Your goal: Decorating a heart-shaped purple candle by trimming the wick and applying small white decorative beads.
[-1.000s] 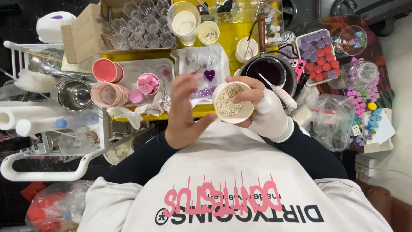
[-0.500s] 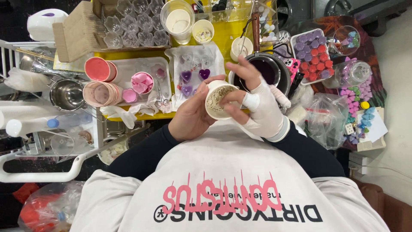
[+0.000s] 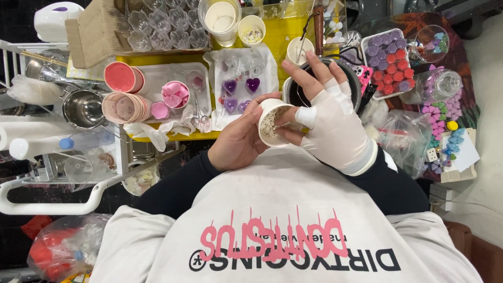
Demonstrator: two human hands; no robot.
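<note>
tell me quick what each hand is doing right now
Left hand: closed around the small white cup, tilted on its side.
Right hand, in a white fingerless glove: open, fingertips reaching into the cup's mouth; holding nothing visible.

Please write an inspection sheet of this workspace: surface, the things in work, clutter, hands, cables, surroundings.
Surface: yellow tabletop, crowded, little of it bare.
Things in work: small white cup with pale granules, tilted, held in front of the chest.
Clutter: purple heart moulds on a white sheet; stack of pink cups; tray of red and purple pieces; dark pot; clear bags.
Hands: left hand grips the cup; right hand, in a white fingerless glove, has fingers in the cup.
Cables: nothing seen.
Surroundings: white wire rack with a steel bowl at the left.
</note>
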